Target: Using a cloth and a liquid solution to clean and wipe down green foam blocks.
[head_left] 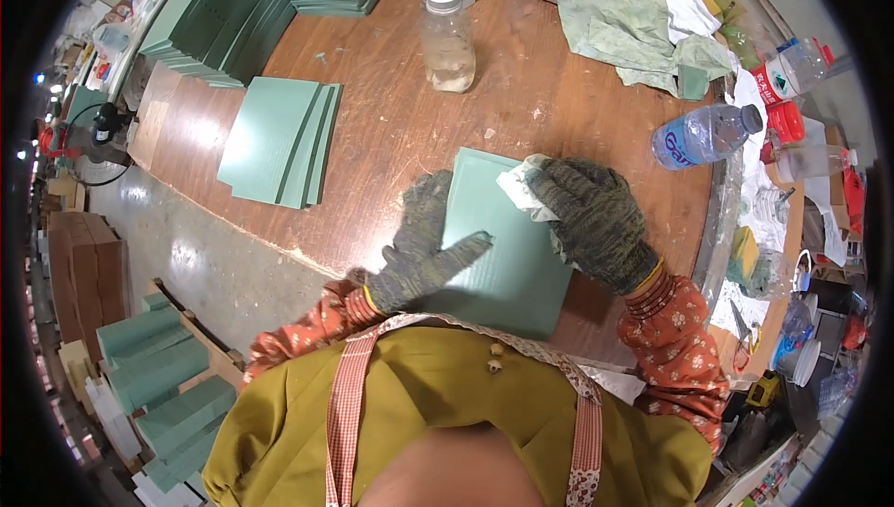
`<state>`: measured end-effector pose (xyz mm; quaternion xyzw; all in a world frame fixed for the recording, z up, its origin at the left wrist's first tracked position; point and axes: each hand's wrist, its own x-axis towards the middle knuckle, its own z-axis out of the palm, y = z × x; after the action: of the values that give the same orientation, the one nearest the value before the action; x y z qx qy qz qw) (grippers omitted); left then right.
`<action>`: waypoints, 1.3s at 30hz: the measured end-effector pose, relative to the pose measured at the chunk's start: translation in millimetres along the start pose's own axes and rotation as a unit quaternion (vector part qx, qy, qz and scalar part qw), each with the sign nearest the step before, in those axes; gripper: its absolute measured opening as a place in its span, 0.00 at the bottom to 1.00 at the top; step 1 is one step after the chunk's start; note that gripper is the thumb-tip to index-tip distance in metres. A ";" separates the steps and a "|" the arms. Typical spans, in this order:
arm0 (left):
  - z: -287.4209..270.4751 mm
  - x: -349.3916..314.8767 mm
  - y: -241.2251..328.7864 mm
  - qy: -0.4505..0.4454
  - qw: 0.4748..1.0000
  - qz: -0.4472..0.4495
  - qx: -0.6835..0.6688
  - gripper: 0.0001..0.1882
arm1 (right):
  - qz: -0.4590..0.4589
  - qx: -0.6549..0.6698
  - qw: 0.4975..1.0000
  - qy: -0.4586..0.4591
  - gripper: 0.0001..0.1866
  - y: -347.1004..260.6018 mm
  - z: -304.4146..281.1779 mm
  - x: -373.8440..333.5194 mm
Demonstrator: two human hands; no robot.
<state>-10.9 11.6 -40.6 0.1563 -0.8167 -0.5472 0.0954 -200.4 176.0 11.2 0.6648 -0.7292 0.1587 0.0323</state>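
Note:
A flat green panel point(510, 270) lies on the wooden table right in front of me. My left hand point(419, 256), in a dark knitted glove, rests at the panel's left edge with thumb and fingers spread, the thumb reaching over its face. My right hand point(601, 218), gloved the same way, is over the panel's upper right part. Its fingers are closed around a crumpled white cloth point(523, 189), which sits against the panel near its far edge. Part of the cloth is hidden under the glove.
Several green panels point(270, 139) lie fanned at the left, with tall stacks point(209, 18) behind. A lidded clear jar point(448, 46) stands at the far middle. At the right are a water bottle point(703, 136) and a stained green cloth point(610, 18). More green pieces point(154, 353) sit low at the left.

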 end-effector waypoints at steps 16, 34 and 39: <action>27.7 -15.4 -19.8 0.084 0.992 -0.028 0.089 0.41 | -0.120 -0.154 0.981 0.010 0.15 -21.4 28.3 53.1; 14.0 -37.5 -28.9 0.069 0.988 -0.087 0.110 0.41 | -0.080 -0.220 0.971 -0.049 0.17 -40.6 25.0 36.4; 30.1 -21.3 -32.3 0.075 0.995 -0.006 0.063 0.44 | -0.001 -0.080 0.995 0.055 0.16 -45.0 27.3 32.9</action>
<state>4.0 34.0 -81.7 0.2078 -0.8390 -0.4821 0.1429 -155.5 134.0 2.3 0.6508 -0.7364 0.1357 0.1256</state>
